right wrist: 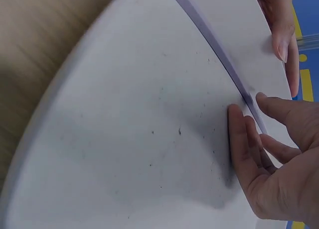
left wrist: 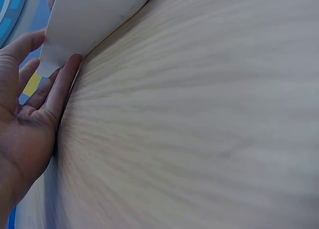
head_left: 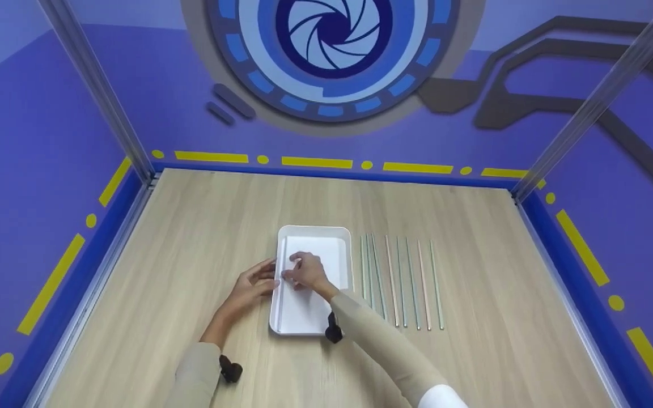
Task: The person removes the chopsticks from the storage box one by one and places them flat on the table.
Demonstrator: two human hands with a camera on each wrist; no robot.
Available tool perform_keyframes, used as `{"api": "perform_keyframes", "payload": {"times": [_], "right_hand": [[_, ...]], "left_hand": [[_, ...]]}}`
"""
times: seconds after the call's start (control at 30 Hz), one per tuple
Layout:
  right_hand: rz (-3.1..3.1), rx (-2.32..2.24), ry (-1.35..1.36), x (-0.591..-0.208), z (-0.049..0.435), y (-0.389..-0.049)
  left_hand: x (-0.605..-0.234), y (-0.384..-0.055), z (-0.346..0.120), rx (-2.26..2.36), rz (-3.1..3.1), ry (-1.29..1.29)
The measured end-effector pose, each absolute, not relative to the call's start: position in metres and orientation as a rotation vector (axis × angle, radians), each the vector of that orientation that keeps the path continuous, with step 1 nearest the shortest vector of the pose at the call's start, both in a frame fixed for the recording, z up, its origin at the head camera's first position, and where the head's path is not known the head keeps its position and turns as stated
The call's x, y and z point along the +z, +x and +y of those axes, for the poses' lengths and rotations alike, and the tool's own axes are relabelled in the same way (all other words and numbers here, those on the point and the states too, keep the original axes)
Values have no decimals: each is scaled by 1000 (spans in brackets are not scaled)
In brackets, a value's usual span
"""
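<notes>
A white rectangular tray [head_left: 314,330] sits on the wooden table. A thin, pale lavender stick [right wrist: 214,42], like a straw, lies lengthwise inside it along the left side. My left hand [head_left: 254,288] holds the tray's left wall, thumb at the rim and fingers against the outside; the left wrist view shows the fingers [left wrist: 65,82] low on that wall. My right hand [head_left: 309,271] is inside the tray over the stick. In the right wrist view its fingers [right wrist: 238,134] are loosely bent and spread around the stick, without a visible pinch.
Several thin straw-like sticks [head_left: 410,283] in pale green, blue and pink lie roughly parallel on the table [head_left: 491,272], right of the tray. Blue-purple panels [head_left: 151,85] stand around the table's back and sides, with metal posts [head_left: 97,85] at the corners.
</notes>
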State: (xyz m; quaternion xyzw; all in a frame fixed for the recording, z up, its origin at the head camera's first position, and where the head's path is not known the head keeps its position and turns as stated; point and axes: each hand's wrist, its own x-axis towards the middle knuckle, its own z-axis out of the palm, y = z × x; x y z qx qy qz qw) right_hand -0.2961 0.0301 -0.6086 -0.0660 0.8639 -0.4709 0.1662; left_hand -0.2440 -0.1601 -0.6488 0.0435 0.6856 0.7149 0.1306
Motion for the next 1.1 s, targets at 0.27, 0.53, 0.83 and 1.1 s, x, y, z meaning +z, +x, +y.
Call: {"api": "perform_keyframes", "payload": {"times": [0.27,0.53,0.83,1.1], "right_hand": [[2634,-1023,-146,-609,25,-295],[2548,-975,-123,-592,45,-298],[2547,-1033,-117,-592,71,-301],[2569,-1086,-129,-594,85,-305]], "left_hand": [[-647,-244,-159,2095,1956,123],[-649,-243,-158,2093,1961,121],[-648,-242,-159,2056,2024,77],[-648,-243,-159,2029,2060,65]]}}
